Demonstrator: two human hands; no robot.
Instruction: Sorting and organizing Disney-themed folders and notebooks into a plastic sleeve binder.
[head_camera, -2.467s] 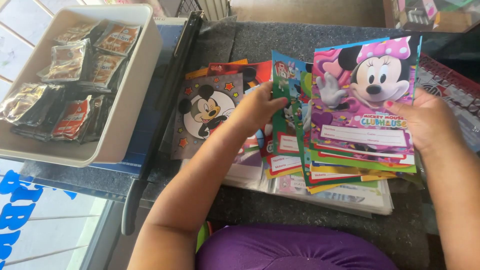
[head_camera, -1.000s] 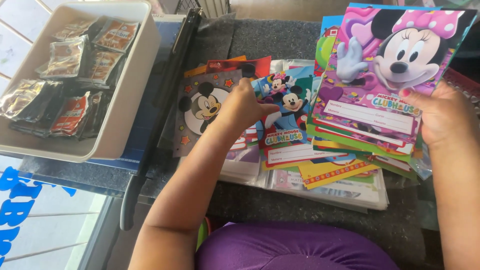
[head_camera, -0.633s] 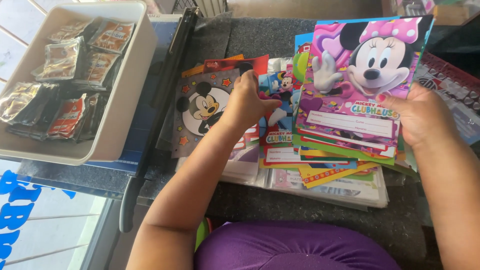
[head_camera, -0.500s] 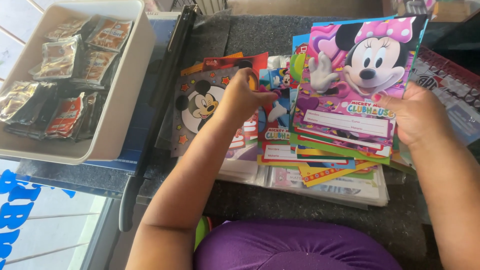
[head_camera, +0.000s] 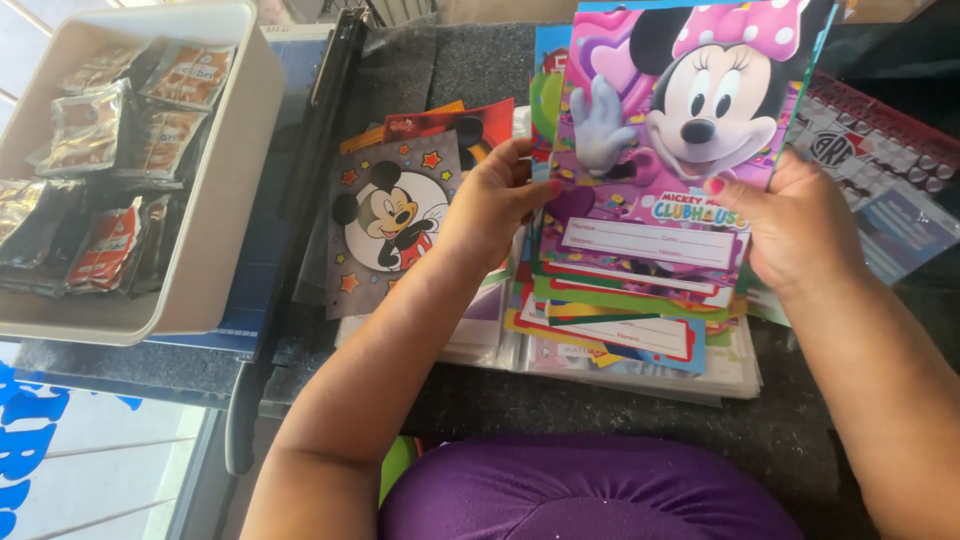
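A fanned stack of cartoon covers held up between two hands

The stack of covers (head_camera: 650, 230) is gripped at its right edge by the right hand (head_camera: 795, 225) and at its left edge by the left hand (head_camera: 490, 205), tilted up so the pink front can be seen. A grey cover (head_camera: 385, 225) lies left; a white tray (head_camera: 215, 240) sits far left.

The pink cartoon cover sheets (head_camera: 660, 170) between both hands look like glossy printed paper. Left of the left hand (head_camera: 490, 205), shiny foil sachets (head_camera: 95, 130) fill a smooth, matt plastic bin (head_camera: 225, 200); the countertop (head_camera: 620, 440) beneath looks rough and speckled.
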